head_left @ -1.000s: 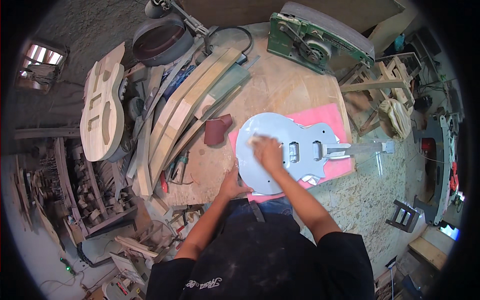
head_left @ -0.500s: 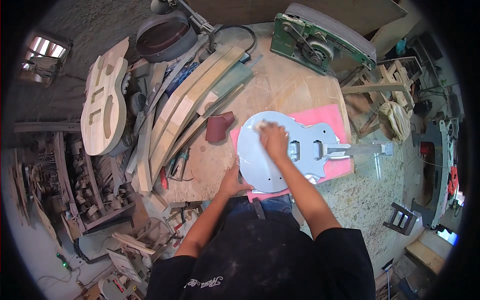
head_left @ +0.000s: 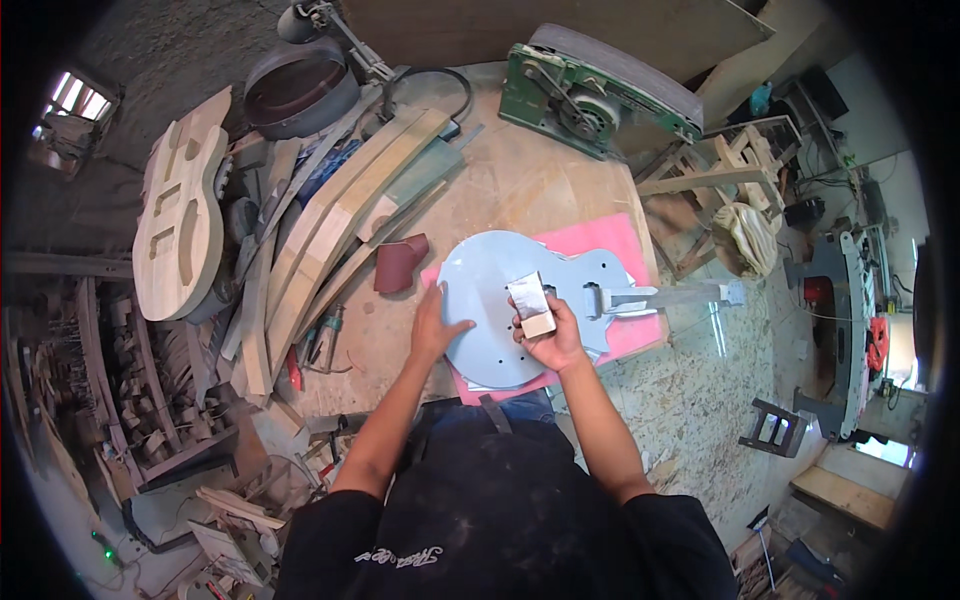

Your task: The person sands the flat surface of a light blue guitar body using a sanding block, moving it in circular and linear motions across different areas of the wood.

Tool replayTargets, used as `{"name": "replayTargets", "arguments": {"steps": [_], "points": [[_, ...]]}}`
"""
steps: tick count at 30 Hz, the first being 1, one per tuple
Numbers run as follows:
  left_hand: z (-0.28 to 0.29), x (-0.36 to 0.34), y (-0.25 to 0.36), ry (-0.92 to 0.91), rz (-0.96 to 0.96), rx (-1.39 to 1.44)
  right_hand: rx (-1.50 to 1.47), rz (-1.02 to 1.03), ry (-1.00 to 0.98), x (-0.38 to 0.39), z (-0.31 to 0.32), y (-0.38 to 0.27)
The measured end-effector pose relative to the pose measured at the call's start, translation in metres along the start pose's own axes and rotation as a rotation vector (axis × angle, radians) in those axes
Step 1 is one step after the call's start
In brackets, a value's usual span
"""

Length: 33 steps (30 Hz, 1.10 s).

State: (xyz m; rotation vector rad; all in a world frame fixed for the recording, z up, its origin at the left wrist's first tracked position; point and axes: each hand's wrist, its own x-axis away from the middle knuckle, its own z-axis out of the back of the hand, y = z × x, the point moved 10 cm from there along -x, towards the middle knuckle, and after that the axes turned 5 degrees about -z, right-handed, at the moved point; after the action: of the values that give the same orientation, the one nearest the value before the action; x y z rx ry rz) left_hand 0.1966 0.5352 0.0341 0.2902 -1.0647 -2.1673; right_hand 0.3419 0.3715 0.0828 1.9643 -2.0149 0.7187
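Observation:
A pale blue-grey electric guitar body (head_left: 485, 300) lies on a pink foam sheet (head_left: 622, 236) at the bench's near right, its neck (head_left: 680, 296) pointing right. My left hand (head_left: 436, 326) rests at the body's left edge, fingers and thumb apart, holding nothing. Above the middle of the body, my right hand (head_left: 558, 342) is turned palm up, its fingers closed round a small sanding block (head_left: 532, 298). The block's upward face looks shiny and whitish, with a tan end toward me. My right fingers partly hide the block's sides and the body's cavities.
A curled piece of reddish-brown sandpaper (head_left: 400, 264) lies left of the guitar. Curved wooden beams (head_left: 355, 205) and hand tools (head_left: 325, 335) are farther left, beside an unpainted guitar body (head_left: 190, 225). A green belt sander (head_left: 590, 95) stands at the bench's far side.
My right hand has lifted off the body's upper left, moved nearer me and turned palm up, showing the block. My left hand has slid up the left edge. The whole view has shifted somewhat.

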Motion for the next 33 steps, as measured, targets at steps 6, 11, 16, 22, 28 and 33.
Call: {"name": "replayTargets", "arguments": {"steps": [6, 11, 16, 22, 28, 33], "points": [[0.013, -0.047, 0.016, 0.036, 0.048, -0.052, -0.012, 0.075, 0.061, 0.046, 0.024, -0.002], [0.011, -0.068, 0.001, 0.108, 0.219, -0.024, 0.004, 0.077, 0.182, 0.071, 0.051, 0.005], [0.002, -0.058, -0.004, 0.054, 0.252, 0.031, 0.0, 0.098, 0.182, 0.079, 0.065, 0.007], [0.0, -0.055, 0.027, 0.087, 0.067, -0.139, 0.02, 0.039, 0.268, 0.091, 0.089, 0.007], [0.003, -0.056, -0.01, 0.167, 0.262, -0.053, 0.063, 0.078, 0.339, 0.12, 0.128, -0.015], [0.006, -0.037, -0.009, 0.242, 0.227, -0.098, -0.015, 0.222, 0.576, 0.165, 0.186, -0.052]]}}
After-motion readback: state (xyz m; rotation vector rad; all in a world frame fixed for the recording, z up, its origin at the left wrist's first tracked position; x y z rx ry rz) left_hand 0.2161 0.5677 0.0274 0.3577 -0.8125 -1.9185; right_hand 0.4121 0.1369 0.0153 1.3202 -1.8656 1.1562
